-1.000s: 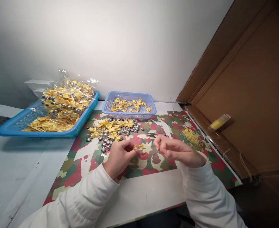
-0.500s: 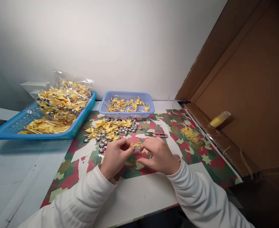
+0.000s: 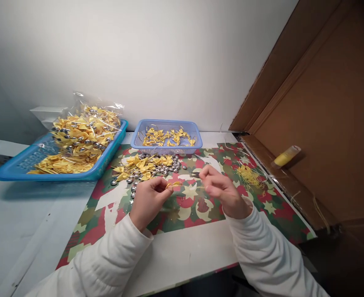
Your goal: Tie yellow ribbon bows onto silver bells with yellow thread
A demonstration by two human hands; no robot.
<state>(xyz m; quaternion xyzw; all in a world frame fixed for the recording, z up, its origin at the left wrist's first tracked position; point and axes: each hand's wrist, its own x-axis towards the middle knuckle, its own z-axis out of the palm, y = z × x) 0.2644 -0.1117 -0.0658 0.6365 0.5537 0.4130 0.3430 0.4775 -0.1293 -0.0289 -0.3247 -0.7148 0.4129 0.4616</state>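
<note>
White wall closes off the far edge of the table (image 3: 21,231), and a patterned paper sheet (image 3: 262,206) in red, green and cream covers its middle, giving the small parts a clear working patch. Both hands hover just above that sheet near the table's near edge. The left hand (image 3: 147,200) has its grip pressed together on a small yellow bow (image 3: 173,185), holding it steady at fingertip height. The right hand (image 3: 223,190) pinches something very fine, seemingly a thin thread (image 3: 197,188) running from the bow; it looks drawn taut between the two hands. Just beyond the hands lies a loose heap of bows and silver beads (image 3: 147,167), within easy reach. Behind it, at the far edge, stands a small lilac basket (image 3: 166,125) with finished-looking bows. A larger blue tray (image 3: 15,171) toward the far left corner carries a full clear bag (image 3: 86,132).
</note>
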